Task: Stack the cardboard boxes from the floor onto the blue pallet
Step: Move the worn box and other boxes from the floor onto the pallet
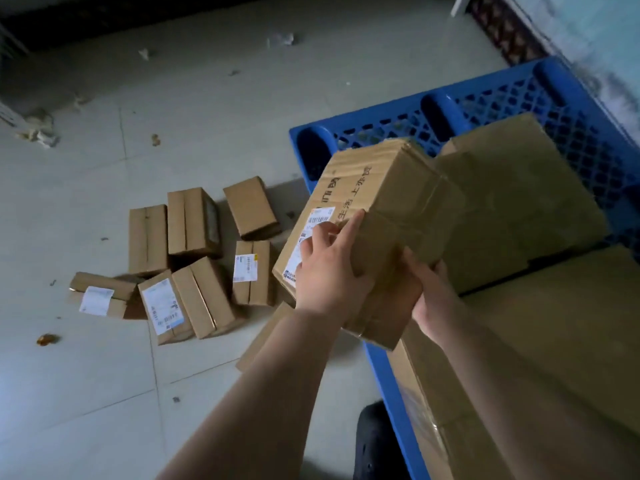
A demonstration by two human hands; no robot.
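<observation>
I hold a taped cardboard box (381, 202) with a white label and printed characters in the air, over the left edge of the blue pallet (512, 98). My left hand (329, 268) grips its near left side over the label. My right hand (433, 296) supports it from below on the right. Large cardboard boxes (512, 209) lie on the pallet behind it, and another one (561, 334) lies nearer to me. Several small boxes (194, 258) are scattered in a pile on the floor to the left.
The tiled floor (104, 393) carries paper scraps (38, 131) and small bits of litter. A wall (588, 36) runs behind the pallet at the right. A dark shoe (377, 445) shows beside the pallet's near edge.
</observation>
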